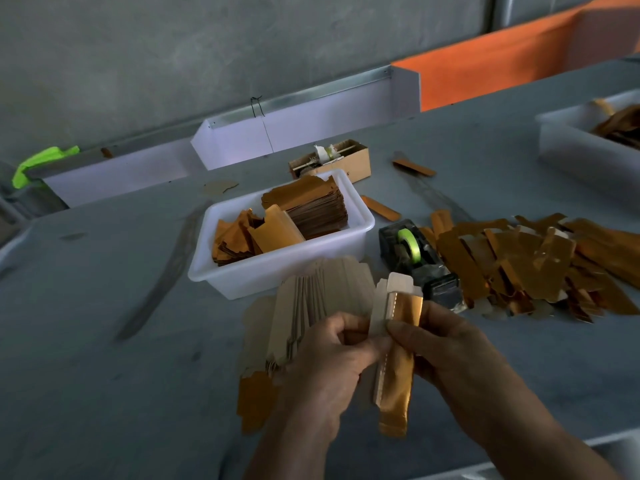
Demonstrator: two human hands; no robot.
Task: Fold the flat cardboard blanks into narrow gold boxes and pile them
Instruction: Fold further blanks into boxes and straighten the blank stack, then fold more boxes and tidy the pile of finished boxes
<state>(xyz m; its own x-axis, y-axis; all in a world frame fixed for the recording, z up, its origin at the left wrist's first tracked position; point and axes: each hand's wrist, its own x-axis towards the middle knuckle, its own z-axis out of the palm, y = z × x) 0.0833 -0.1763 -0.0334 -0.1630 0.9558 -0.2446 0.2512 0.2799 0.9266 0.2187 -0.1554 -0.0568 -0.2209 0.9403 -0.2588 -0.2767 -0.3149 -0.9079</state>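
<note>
A half-folded gold blank (398, 368) stands upright between both hands, its gold face to the right and its grey back to the left. My left hand (329, 368) pinches its grey left panel and also holds a fanned stack of flat blanks (311, 306), grey side up. My right hand (450, 348) grips the gold right side with thumb on front. A heap of folded gold boxes (536, 265) lies on the table at the right.
A white tub (277, 271) holding more gold blanks sits just beyond my hands. A black tape dispenser (415, 261) with green tape stands to its right. A brown carton (332, 161) lies behind, and another white tub (581, 147) at the far right. Loose gold strips lie around.
</note>
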